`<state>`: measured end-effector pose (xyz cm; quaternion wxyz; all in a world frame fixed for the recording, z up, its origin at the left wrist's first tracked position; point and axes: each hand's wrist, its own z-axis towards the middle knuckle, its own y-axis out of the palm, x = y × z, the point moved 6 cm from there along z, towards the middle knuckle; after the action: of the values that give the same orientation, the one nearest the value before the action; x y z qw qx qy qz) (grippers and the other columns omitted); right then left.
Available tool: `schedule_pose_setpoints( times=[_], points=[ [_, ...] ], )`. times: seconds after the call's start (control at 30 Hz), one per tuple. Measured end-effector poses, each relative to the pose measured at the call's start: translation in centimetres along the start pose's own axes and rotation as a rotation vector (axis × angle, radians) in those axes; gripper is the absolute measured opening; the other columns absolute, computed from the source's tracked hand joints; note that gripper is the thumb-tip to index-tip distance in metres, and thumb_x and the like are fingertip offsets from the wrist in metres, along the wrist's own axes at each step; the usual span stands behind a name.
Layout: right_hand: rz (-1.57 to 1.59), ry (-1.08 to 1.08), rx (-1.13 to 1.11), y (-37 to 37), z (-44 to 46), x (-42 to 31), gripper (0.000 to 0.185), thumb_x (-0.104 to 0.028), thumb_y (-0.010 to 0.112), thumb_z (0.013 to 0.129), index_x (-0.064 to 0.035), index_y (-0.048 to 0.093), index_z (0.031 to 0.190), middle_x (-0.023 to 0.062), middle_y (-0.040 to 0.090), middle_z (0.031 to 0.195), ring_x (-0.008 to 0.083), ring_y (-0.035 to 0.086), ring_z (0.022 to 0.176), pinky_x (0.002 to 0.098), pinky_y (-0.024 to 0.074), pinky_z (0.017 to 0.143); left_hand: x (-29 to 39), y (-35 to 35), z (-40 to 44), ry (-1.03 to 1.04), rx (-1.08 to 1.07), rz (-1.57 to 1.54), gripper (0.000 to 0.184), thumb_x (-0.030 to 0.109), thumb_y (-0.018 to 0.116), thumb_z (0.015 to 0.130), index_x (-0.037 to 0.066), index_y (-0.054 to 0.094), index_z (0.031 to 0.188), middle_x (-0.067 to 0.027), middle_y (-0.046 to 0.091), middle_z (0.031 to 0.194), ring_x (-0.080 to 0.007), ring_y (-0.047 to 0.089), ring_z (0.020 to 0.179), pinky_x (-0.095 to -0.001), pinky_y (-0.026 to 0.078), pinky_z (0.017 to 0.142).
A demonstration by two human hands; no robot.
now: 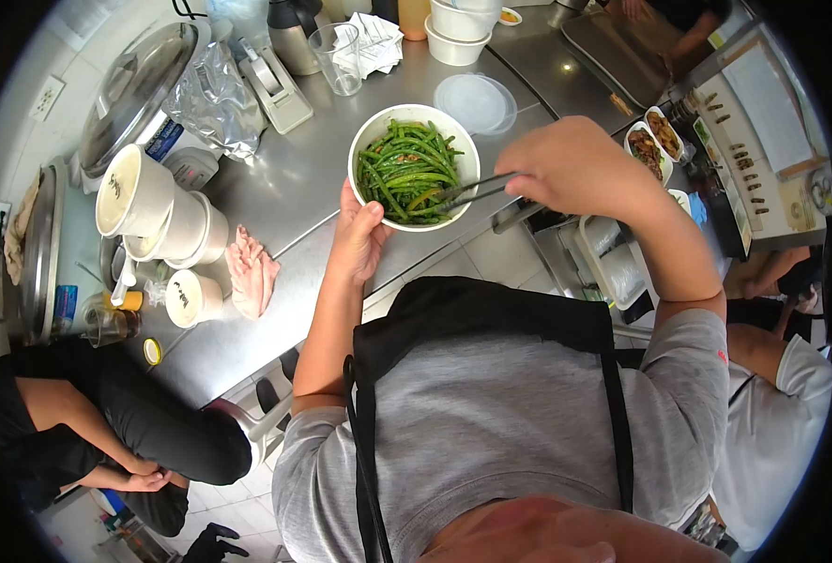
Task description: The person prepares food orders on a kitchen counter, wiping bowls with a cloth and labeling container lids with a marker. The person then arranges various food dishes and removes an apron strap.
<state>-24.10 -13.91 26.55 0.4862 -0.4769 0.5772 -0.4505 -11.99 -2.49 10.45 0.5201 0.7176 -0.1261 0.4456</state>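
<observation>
My left hand (363, 233) grips the near-left side of a white round bowl (470, 169), thumb on the rim. Green beans (406, 169) with small reddish bits fill much of the bowl. In my right hand (566, 169), fingers closed, is a pair of dark tongs (477, 190) whose tips reach into the beans at the bowl's right side. A clear round plastic lid (475, 103) lies on the steel counter just beyond the bowl.
Stacked white tubs (139, 192), a pink cloth or glove (251, 272), a tape dispenser (277, 92) and a clear cup (341, 61) stand left and behind. Filled food containers (648, 150) are at right. A seated person (106, 413) is at left; other people are at right.
</observation>
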Motion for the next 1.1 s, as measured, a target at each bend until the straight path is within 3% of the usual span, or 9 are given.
schedule_pose_setpoints(
  times=[0.07,0.17,0.27,0.37,0.47,0.67,0.8,0.9,1.1],
  points=[
    [-0.082,-0.086,-0.053,1.8,0.7,-0.2,0.016,-0.022,0.058,0.070,-0.0098,0.058,0.081,0.0066,0.058,0.071,0.0267,0.055,0.064,0.0369,0.0409,0.056,-0.3,0.0,0.0,-0.006,-0.031,-0.029,0.081,0.035,0.067,0.064,0.005,0.022,0.124,-0.0114,0.038,0.119,-0.0217,0.046,0.104,-0.0332,0.045,0.082],
    [-0.111,0.041,-0.210,2.9,1.1,0.9,0.014,-0.022,0.057,0.070,-0.0108,0.056,0.079,0.0059,0.056,0.070,0.0265,0.054,0.065,0.0376,0.0401,0.055,-1.0,0.0,0.0,-0.045,-0.039,-0.057,0.080,0.034,0.067,0.065,0.005,0.023,0.124,-0.0112,0.037,0.120,-0.0222,0.045,0.105,-0.0348,0.042,0.085],
    [-0.107,-0.013,0.002,-0.3,-0.8,0.3,0.015,-0.023,0.055,0.073,-0.0089,0.056,0.076,0.0081,0.057,0.066,0.0270,0.056,0.064,0.0378,0.0419,0.056,-1.6,0.1,0.2,-0.063,-0.039,-0.075,0.078,0.034,0.067,0.065,0.005,0.024,0.123,-0.0109,0.038,0.119,-0.0227,0.045,0.105,-0.0352,0.042,0.086],
    [-0.197,0.123,0.163,-1.5,-2.2,1.5,0.015,-0.024,0.054,0.074,-0.0087,0.056,0.078,0.0083,0.057,0.066,0.0268,0.056,0.064,0.0375,0.0421,0.056,-2.6,0.3,0.6,-0.085,-0.050,-0.093,0.075,0.033,0.067,0.065,0.004,0.027,0.122,-0.0110,0.041,0.117,-0.0230,0.046,0.105,-0.0357,0.043,0.085],
    [-0.156,0.171,0.140,2.9,-2.2,4.2,0.015,-0.024,0.056,0.071,-0.0102,0.053,0.074,0.0054,0.053,0.066,0.0258,0.054,0.065,0.0358,0.0409,0.055,-3.1,1.7,1.1,-0.084,-0.051,-0.056,0.072,0.033,0.067,0.065,0.002,0.030,0.120,-0.0120,0.044,0.115,-0.0235,0.047,0.104,-0.0368,0.043,0.084],
    [-0.001,0.285,0.361,1.5,-7.9,6.4,0.016,-0.025,0.051,0.076,-0.0093,0.054,0.077,0.0076,0.058,0.075,0.0266,0.057,0.069,0.0368,0.0438,0.057,-6.4,4.0,3.1,-0.177,-0.062,-0.060,0.065,0.031,0.064,0.067,0.001,0.035,0.117,-0.0130,0.045,0.115,-0.0264,0.047,0.102,-0.0399,0.043,0.084],
    [0.114,0.328,0.183,6.2,-10.4,9.8,0.023,-0.031,0.050,0.075,-0.0104,0.055,0.086,0.0075,0.059,0.080,0.0267,0.056,0.076,0.0385,0.0440,0.061,-9.1,8.4,4.6,-0.252,-0.130,0.010,0.065,0.030,0.062,0.068,0.001,0.034,0.118,-0.0136,0.044,0.115,-0.0287,0.048,0.101,-0.0429,0.045,0.082],
    [0.097,0.399,0.396,3.1,-16.6,13.8,0.026,-0.030,0.054,0.074,-0.0125,0.054,0.093,0.0067,0.058,0.082,0.0251,0.057,0.069,0.0355,0.0447,0.059,-11.5,11.1,6.2,-0.282,-0.162,0.002,0.070,0.034,0.063,0.066,0.002,0.032,0.119,-0.0145,0.043,0.115,-0.0302,0.049,0.099,-0.0445,0.048,0.075],
    [-0.003,1.253,0.835,0.4,-39.3,31.2,0.035,-0.027,0.059,0.072,-0.0105,0.054,0.103,0.0120,0.059,0.077,0.0240,0.058,0.071,0.0323,0.0455,0.063,-14.8,17.7,8.6,-0.215,-0.124,0.014,0.073,0.034,0.065,0.063,0.002,0.031,0.120,-0.0154,0.042,0.114,-0.0297,0.050,0.097,-0.0392,0.051,0.069]
  ],
)
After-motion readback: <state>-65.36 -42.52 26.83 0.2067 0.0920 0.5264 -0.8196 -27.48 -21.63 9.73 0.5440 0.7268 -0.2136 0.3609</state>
